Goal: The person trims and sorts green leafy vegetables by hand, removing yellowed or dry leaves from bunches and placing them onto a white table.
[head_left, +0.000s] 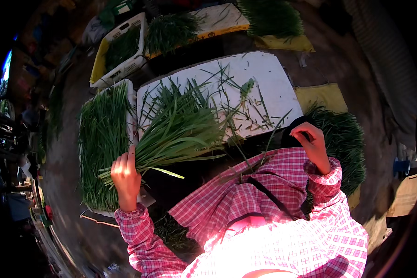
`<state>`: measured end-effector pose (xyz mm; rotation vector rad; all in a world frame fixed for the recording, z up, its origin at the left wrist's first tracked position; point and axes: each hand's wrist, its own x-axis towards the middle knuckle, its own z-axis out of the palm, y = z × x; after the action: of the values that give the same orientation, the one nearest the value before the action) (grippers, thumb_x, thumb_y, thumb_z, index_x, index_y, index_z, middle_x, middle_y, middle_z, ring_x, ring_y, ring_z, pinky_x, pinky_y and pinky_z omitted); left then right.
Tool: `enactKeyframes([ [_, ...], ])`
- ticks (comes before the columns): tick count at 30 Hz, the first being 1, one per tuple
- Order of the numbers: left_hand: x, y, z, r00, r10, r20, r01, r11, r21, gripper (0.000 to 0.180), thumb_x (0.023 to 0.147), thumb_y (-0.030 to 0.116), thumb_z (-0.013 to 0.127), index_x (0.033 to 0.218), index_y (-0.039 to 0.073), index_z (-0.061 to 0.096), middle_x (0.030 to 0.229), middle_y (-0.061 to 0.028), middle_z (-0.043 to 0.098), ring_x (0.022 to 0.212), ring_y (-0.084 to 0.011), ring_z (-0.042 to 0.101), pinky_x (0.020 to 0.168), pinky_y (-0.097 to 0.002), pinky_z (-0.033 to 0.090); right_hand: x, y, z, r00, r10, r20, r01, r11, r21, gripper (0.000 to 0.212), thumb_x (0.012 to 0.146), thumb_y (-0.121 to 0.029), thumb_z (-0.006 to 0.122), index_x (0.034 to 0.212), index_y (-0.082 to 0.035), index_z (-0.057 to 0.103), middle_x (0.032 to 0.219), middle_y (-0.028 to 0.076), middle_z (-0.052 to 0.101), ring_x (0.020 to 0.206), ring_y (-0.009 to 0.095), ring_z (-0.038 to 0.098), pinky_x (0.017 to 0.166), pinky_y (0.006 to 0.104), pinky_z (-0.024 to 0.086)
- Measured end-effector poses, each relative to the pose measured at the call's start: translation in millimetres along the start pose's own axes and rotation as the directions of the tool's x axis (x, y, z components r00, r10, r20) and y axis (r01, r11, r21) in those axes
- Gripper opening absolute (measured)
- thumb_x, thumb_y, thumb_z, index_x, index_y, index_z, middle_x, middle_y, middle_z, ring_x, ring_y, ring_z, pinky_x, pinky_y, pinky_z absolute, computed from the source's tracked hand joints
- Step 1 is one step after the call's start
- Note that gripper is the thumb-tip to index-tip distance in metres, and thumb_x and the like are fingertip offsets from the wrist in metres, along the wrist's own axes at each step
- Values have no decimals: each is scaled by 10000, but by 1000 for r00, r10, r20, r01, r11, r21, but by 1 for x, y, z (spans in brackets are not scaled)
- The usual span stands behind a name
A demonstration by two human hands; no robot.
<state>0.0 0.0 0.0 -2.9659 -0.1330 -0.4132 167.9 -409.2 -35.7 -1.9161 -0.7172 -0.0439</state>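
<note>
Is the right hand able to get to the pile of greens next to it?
Probably yes. The right hand is bent at the pile of greens beside the knee, nothing between them. It looks empty.

I see a white board (264, 76) mid-frame with loose green stalks (236, 109) scattered on it; a white crate (130, 99) of greens sits left.

Crates and bags, no labels or screens

A white slatted plastic crate (120, 60) lined with a yellow bag stands at upper left, holding greens. Flat yellow bags (322, 96) lie right of the white board. No label, sign or screen can be made out.
</note>
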Motion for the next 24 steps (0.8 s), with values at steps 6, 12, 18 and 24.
enactKeyframes([
  [6,-6,1,1,973,-21,-231,7,998,-60,526,546,-15,504,1070,-21,464,822,-149,517,702,-298,490,619,-362,398,17,-8,5,998,-62,7,63,998,-26,145,697,79,539,820,4,551,735,97,559,659,179,550,593,242,419],
  [12,-3,23,-2,980,84,-178,-83,996,12,591,508,77,516,1089,-9,460,845,-148,505,699,-290,484,625,-359,393,44,-68,18,913,-406,26,407,913,-30,213,649,88,584,835,-10,551,757,87,563,668,205,553,570,268,439],
  [18,3,41,3,975,81,-205,-86,996,-14,555,549,72,463,1099,-7,461,837,-144,502,684,-292,478,615,-349,388,68,-77,61,851,-491,185,511,856,-76,160,661,6,610,809,-22,555,718,82,548,634,235,541,545,285,439],
  [24,5,51,5,973,36,-229,-46,998,-40,573,538,66,475,1106,-9,458,838,-153,500,688,-297,480,617,-351,387,74,-70,76,818,-568,90,574,797,-187,218,624,-45,650,820,-36,556,725,65,532,649,224,507,556,305,413],
])
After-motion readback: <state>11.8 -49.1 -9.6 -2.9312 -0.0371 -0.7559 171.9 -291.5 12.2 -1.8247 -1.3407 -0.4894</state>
